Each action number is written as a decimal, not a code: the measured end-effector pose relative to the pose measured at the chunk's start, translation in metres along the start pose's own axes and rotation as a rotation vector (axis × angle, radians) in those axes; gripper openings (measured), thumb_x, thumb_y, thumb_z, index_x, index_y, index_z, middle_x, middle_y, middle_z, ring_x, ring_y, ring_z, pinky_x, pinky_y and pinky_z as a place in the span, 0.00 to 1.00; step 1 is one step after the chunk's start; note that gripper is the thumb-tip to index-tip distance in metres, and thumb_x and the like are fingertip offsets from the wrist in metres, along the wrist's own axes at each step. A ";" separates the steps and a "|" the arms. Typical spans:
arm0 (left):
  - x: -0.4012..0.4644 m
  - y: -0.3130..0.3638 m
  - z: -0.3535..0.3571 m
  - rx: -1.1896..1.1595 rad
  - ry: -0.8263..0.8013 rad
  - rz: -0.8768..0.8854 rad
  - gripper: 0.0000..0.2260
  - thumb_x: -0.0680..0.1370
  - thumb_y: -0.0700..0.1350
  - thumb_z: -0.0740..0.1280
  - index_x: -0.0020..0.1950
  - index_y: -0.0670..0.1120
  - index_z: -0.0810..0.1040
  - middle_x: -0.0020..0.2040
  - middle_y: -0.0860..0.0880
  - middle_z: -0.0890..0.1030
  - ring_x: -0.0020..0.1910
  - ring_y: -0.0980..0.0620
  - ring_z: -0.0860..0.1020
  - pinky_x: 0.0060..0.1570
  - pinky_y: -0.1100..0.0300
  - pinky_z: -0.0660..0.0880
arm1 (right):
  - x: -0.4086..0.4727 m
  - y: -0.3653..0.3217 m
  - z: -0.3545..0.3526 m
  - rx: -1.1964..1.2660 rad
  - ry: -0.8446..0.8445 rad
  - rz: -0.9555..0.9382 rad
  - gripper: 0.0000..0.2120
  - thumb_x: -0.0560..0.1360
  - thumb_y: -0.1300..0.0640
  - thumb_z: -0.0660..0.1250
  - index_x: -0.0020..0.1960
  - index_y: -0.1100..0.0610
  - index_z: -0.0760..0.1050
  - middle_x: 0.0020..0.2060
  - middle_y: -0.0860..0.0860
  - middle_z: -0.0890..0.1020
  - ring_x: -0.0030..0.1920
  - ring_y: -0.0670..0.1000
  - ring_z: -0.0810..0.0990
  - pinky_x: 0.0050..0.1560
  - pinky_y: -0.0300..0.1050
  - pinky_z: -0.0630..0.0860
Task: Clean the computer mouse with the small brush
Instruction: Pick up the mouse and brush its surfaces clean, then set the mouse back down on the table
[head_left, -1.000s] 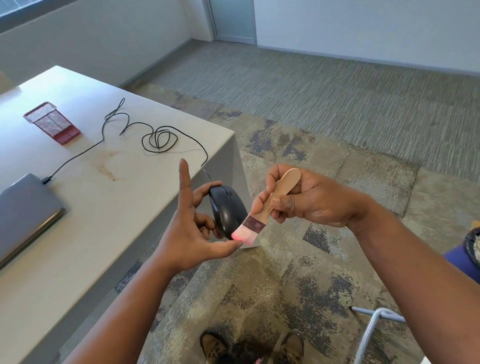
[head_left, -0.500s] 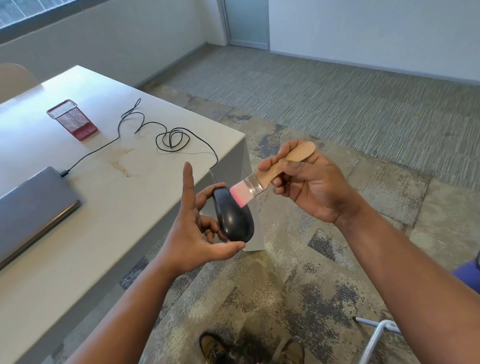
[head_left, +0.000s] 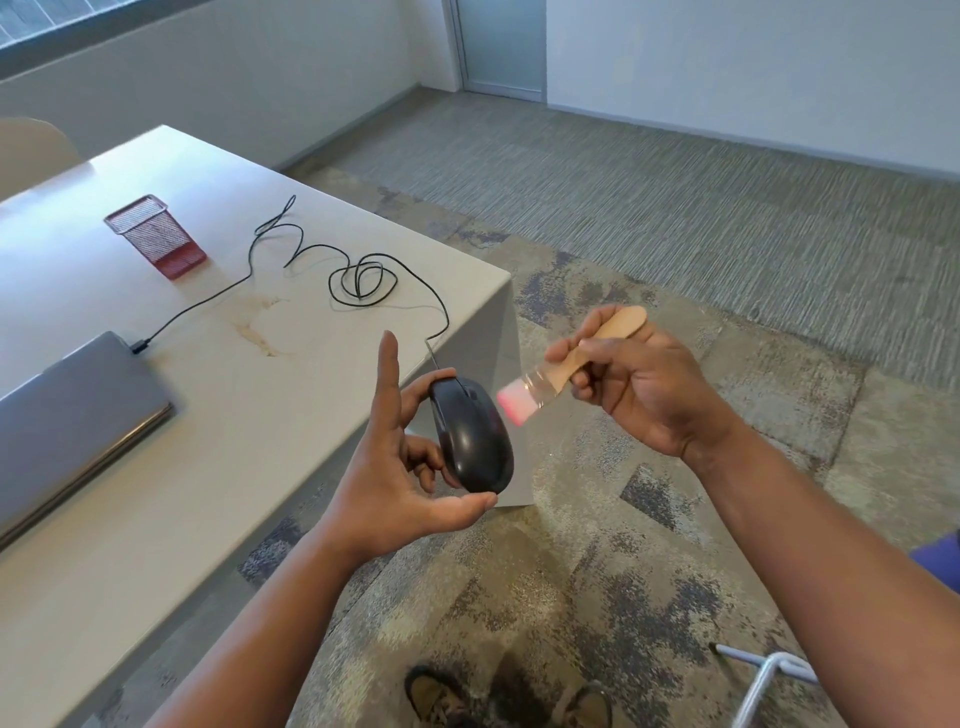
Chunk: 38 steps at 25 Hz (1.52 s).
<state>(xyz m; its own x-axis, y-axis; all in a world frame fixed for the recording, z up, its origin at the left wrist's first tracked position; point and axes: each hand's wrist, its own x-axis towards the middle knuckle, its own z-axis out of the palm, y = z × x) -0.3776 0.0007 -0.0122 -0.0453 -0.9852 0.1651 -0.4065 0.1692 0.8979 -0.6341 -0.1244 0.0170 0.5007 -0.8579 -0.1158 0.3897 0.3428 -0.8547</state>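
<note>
Your left hand (head_left: 395, 467) grips the black mouse (head_left: 471, 435); your right hand (head_left: 639, 384) pinches the brush (head_left: 566, 371), its pink bristles just beside the mouse.

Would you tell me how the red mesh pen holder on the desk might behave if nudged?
The red mesh pen holder looks empty and thin-walled, so probably light and apt to slide. It already stands tilted on its base, so a push near the rim may tip it.

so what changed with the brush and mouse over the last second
The right hand swept the small brush from the near end of the mouse up toward its cable end. The bristles now sit blurred at the mouse's right side, and contact is unclear. The left hand keeps the same grip on the mouse, index finger raised. The laptop, red mesh holder and cable are unmoved on the table.
</note>
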 end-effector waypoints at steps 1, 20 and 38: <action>0.000 -0.002 -0.002 0.011 -0.010 0.003 0.70 0.63 0.46 0.86 0.84 0.68 0.35 0.79 0.56 0.73 0.30 0.47 0.79 0.35 0.58 0.77 | 0.003 -0.003 0.009 0.062 -0.018 -0.032 0.09 0.81 0.69 0.60 0.48 0.56 0.73 0.45 0.61 0.86 0.36 0.53 0.76 0.38 0.42 0.77; 0.022 -0.032 -0.067 0.012 0.072 0.047 0.68 0.64 0.47 0.84 0.87 0.61 0.36 0.80 0.52 0.72 0.45 0.44 0.85 0.50 0.59 0.79 | 0.050 0.037 0.056 -0.702 0.322 -0.001 0.06 0.82 0.60 0.60 0.53 0.55 0.75 0.33 0.50 0.84 0.39 0.50 0.76 0.46 0.49 0.73; 0.084 -0.058 -0.146 0.287 0.078 -0.077 0.63 0.66 0.65 0.77 0.87 0.59 0.36 0.81 0.56 0.69 0.79 0.51 0.69 0.78 0.50 0.65 | 0.127 0.057 0.188 -1.320 0.176 -0.066 0.16 0.68 0.44 0.75 0.39 0.49 0.69 0.32 0.46 0.74 0.33 0.48 0.72 0.34 0.45 0.69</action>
<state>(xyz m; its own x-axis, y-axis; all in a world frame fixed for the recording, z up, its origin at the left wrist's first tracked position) -0.2247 -0.0884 0.0089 0.0615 -0.9879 0.1422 -0.6473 0.0690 0.7591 -0.4033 -0.1418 0.0491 0.3654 -0.9302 -0.0339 -0.6768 -0.2405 -0.6957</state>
